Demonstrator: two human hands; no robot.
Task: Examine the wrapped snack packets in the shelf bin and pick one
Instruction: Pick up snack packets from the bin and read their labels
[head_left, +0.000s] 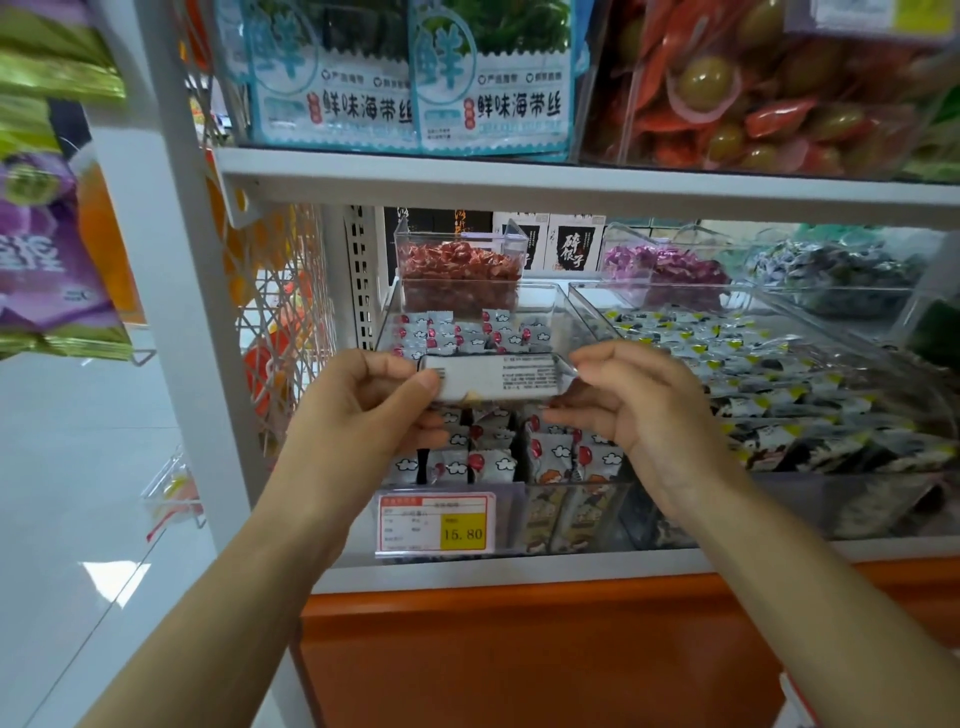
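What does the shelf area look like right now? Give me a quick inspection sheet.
Surface: white shelf with clear bins along its front.
Job's things: one wrapped packet held lengthwise, printed back toward the camera, above the clear bin of balloon-print packets.
Clutter: price tag reading 15.80; neighbouring bin of dark packets; red candy tub behind.
Grippers: left hand and right hand each pinch one end of the packet with the fingers.
Cables: nothing seen.
Surroundings: seaweed bags on the shelf above; hanging bags at left.

Both hands, left (374, 410) and right (631, 402), raised, fingertips pinching inward.
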